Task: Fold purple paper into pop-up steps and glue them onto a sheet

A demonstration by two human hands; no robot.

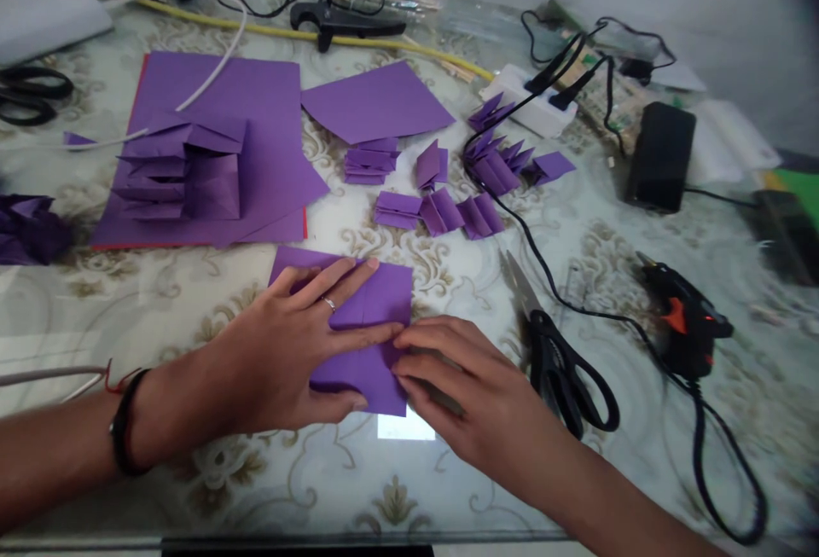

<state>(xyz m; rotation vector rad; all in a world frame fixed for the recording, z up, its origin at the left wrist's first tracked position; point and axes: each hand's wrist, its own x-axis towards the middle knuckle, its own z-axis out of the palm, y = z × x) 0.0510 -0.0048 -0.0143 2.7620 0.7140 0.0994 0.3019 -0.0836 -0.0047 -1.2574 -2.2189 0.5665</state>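
A purple sheet of paper (pixel 384 293) with crease lines lies on the patterned tabletop in front of me. My left hand (pixel 307 327) is spread flat over it, fingers apart, pressing it down; a ring shows on one finger. At the sheet's right edge, my right hand (pixel 454 369) has its thumb and fingers drawn together. Its fingertips touch the edge beside my left index fingertip, and the paper there seems pinched between them. Beyond the sheet sit several small folded purple paper pieces (pixel 441 211).
Right of my hands lie black-handled scissors (pixel 556 361) and a black glue gun (pixel 688 318) with its cord. Larger purple sheets (pixel 269 96) carry a pleated paper piece (pixel 185 169). A white power strip (pixel 531 101), a phone (pixel 662 156) and a black clamp (pixel 339 15) are farther back.
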